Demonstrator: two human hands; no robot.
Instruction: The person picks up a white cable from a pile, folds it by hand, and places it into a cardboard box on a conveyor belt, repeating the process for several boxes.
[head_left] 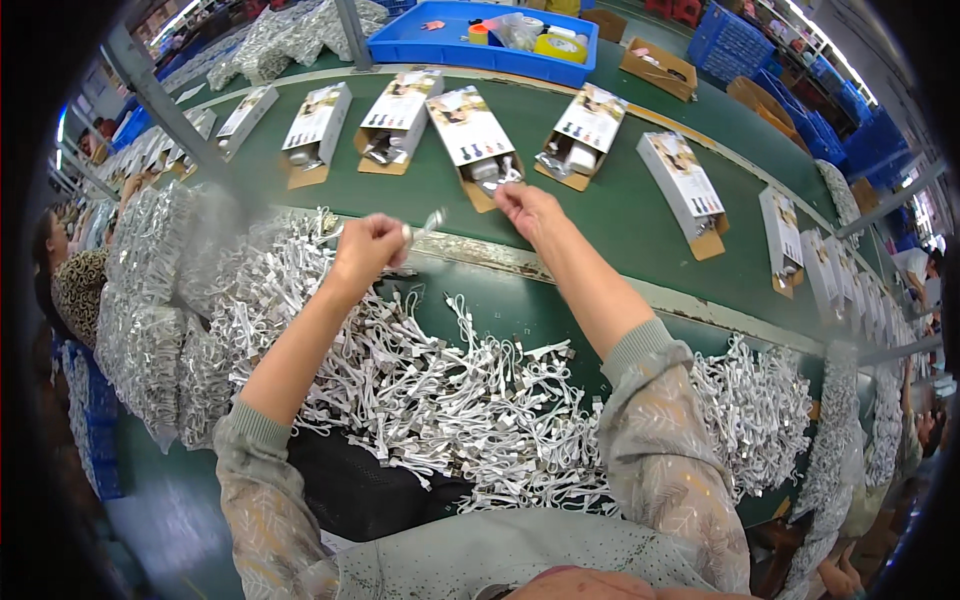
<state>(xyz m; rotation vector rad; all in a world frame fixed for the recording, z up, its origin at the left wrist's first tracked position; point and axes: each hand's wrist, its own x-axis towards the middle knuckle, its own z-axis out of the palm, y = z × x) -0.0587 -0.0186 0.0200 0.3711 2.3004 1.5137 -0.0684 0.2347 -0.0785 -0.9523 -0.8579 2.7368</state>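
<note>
My left hand is closed in a pinch on a short white USB cable, slightly blurred, held above the near rail of the green belt. At the open end of a white printed carton, my right hand has its fingertips pinched on a white cable at the box mouth. A white piece and a clear bag show inside that opening. Below both hands spreads a large heap of loose white USB cables.
More open cartons lie along the green belt. Behind it sits a blue tray with tape rolls. Clear bags of cables are stacked at left, a black cloth lies before me, and a metal post rises at left. Other people sit at both sides.
</note>
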